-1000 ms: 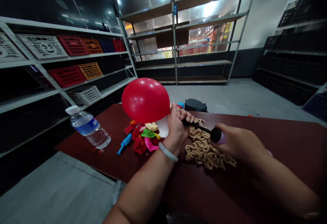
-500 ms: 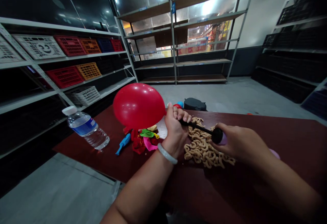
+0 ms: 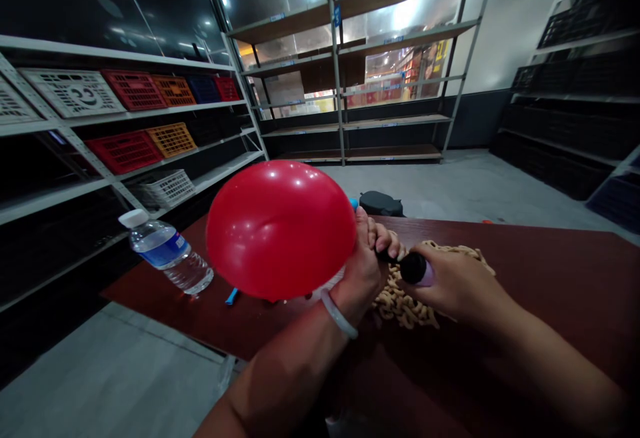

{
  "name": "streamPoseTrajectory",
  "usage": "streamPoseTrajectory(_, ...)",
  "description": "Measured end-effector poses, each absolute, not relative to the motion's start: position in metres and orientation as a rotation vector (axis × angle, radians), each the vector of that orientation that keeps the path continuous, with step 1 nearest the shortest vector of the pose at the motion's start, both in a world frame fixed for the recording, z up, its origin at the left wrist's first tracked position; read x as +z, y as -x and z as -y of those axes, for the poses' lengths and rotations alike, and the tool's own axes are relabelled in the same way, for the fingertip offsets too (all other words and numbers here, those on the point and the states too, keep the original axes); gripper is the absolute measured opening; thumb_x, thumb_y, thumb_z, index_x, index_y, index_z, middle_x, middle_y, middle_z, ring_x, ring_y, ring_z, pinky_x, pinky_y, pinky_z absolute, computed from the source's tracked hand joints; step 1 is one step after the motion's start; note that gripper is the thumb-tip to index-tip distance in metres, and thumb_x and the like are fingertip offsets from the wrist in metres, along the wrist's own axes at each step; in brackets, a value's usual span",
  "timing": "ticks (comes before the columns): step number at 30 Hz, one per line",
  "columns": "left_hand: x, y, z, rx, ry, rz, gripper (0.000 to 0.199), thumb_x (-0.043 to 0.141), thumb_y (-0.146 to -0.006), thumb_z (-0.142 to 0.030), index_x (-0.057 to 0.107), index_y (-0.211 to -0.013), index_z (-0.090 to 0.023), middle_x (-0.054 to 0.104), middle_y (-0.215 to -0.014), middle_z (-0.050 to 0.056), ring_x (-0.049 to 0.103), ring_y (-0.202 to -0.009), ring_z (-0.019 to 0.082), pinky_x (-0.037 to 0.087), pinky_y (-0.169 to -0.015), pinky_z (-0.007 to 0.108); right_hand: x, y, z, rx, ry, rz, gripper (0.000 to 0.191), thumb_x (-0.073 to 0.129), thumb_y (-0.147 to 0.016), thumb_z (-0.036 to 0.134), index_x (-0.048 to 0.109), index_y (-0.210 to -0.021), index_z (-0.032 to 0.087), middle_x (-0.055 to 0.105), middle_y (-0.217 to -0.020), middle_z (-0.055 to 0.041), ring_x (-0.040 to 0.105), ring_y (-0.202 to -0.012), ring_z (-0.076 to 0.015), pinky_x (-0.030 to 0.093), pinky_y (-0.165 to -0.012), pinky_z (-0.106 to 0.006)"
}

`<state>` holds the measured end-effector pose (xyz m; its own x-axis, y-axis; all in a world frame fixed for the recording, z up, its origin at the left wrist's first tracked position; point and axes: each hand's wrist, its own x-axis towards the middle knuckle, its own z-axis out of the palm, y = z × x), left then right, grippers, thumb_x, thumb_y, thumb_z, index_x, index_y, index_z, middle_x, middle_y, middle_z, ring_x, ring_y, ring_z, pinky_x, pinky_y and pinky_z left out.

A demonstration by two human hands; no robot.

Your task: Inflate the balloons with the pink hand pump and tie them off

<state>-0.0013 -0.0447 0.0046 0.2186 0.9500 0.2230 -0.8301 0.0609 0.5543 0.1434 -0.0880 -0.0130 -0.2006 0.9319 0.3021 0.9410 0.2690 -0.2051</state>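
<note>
A large red balloon swells out just left of my left hand, which is closed around its neck and the black front end of a hand balloon pump. The neck itself is hidden by the fingers. My right hand wraps around the pump's purple body, and its black collar sits close to my left fingers. Under and behind both hands lies a heap of tan curled pieces. A blue uninflated balloon pokes out below the red one.
On the dark red table a water bottle with a white cap stands at the left. Past the far edge is a dark grey object. Shelves with plastic crates line the left, and a tall rack stands behind.
The red balloon has grown and covers most of the loose balloons. My hands have drawn closer together, and the black rod between them has mostly slid out of sight. My left hand has shifted right.
</note>
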Motion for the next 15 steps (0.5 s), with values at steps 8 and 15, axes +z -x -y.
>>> streamPoseTrajectory(8, 0.022, 0.046, 0.005, 1.542, -0.613, -0.194, 0.054, 0.053, -0.095, -0.045, 0.029, -0.054, -0.020, 0.028, -0.043, -0.006, 0.035, -0.036, 0.009, 0.027, -0.042, 0.025, -0.016, -0.176, 0.072, 0.070, 1.768, 2.208, 0.046, 0.060, -0.077, 0.066, 0.067, -0.102, 0.029, 0.075, -0.081, -0.0031, 0.069, -0.072, -0.0234, 0.040, -0.057, -0.030)
streamPoseTrajectory(15, 0.025, 0.062, -0.010, 1.605, -0.510, -0.207, 0.053, 0.047, -0.098, -0.041, 0.025, -0.054, -0.020, 0.023, -0.043, -0.007, 0.031, -0.035, 0.008, 0.024, -0.041, 0.024, -0.015, -0.188, 0.071, -0.047, 1.816, 2.238, 0.050, 0.059, -0.077, 0.068, 0.066, -0.109, 0.030, 0.074, -0.080, -0.0038, 0.069, -0.072, -0.0252, 0.036, -0.055, -0.031)
